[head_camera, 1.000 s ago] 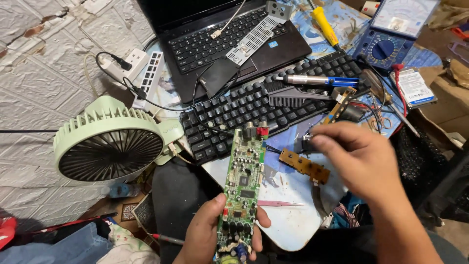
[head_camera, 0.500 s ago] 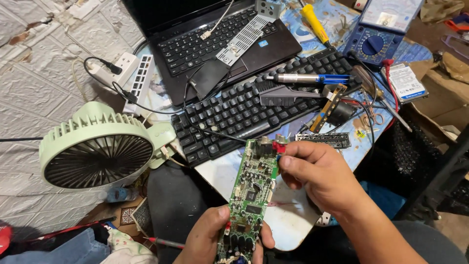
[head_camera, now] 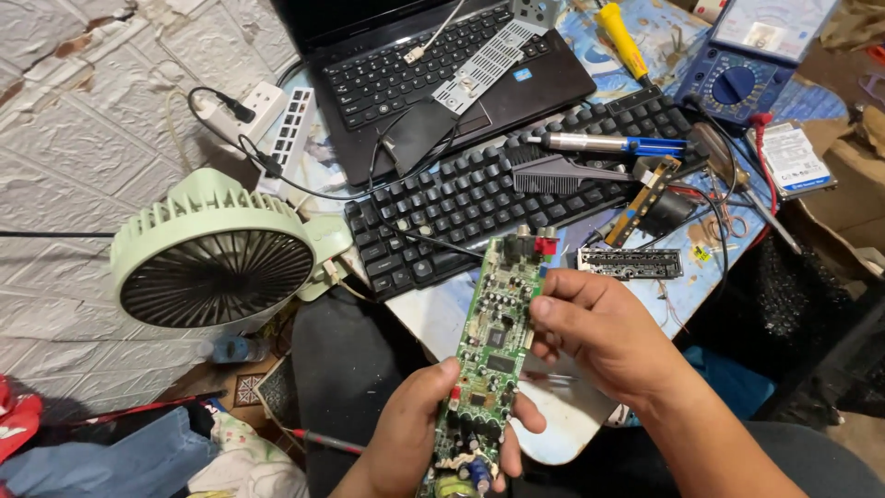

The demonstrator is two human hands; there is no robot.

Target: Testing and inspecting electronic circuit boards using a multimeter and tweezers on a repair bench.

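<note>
A long green circuit board (head_camera: pixel 492 350) with small chips and capacitors is held upright-tilted over the table's near edge. My left hand (head_camera: pixel 415 443) grips its lower end, thumb on the component side. My right hand (head_camera: pixel 599 337) has closed on the board's right edge near the middle, fingers curled around it. Red and black connectors sit at the board's top end.
A black keyboard (head_camera: pixel 461 198) lies just beyond the board, with a black brush (head_camera: pixel 553 173) and a blue-handled soldering iron (head_camera: pixel 608 145) on it. A laptop (head_camera: pixel 424 74), a green fan (head_camera: pixel 217 258), a blue multimeter (head_camera: pixel 747 65) and a power strip (head_camera: pixel 263 106) surround it.
My right hand came in from the right and took hold of the board's edge. The view shifted, and the brown strip board near that hand is gone from its earlier place.
</note>
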